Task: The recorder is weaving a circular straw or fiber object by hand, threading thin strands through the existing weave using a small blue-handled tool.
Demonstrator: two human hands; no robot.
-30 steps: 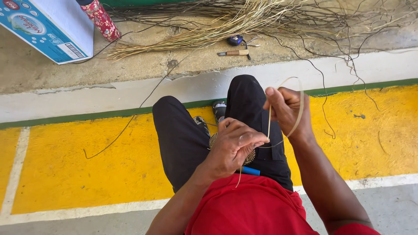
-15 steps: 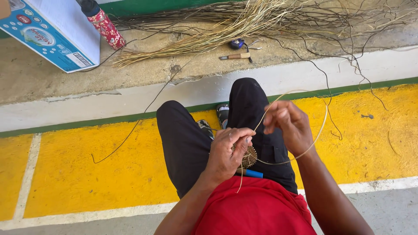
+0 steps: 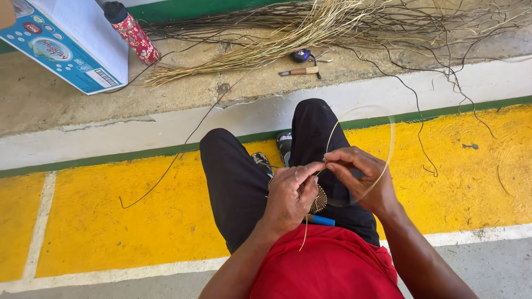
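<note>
Person sitting on the yellow painted floor (image 3: 100, 232), knees up in black trousers, working over the lap. Left hand (image 3: 291, 196) is gripping a small round woven disc (image 3: 318, 200), fingers curled around its edge, thumb and forefinger reaching up to meet the other hand. Right hand (image 3: 360, 177) is pinching a thin pale fibre strand (image 3: 388, 160) between fingertips, right where both hands are touching; the strand is looping out to the right and curving back. Disc is sitting between the hands, just above the thighs. Blue object (image 3: 322, 220) is lying on the lap just below the disc. Well apart, on the concrete ledge: bundle of dry fibres (image 3: 310, 27), small knife (image 3: 299, 71), patterned bottle (image 3: 133, 33), blue-and-white carton (image 3: 66, 44).
</note>
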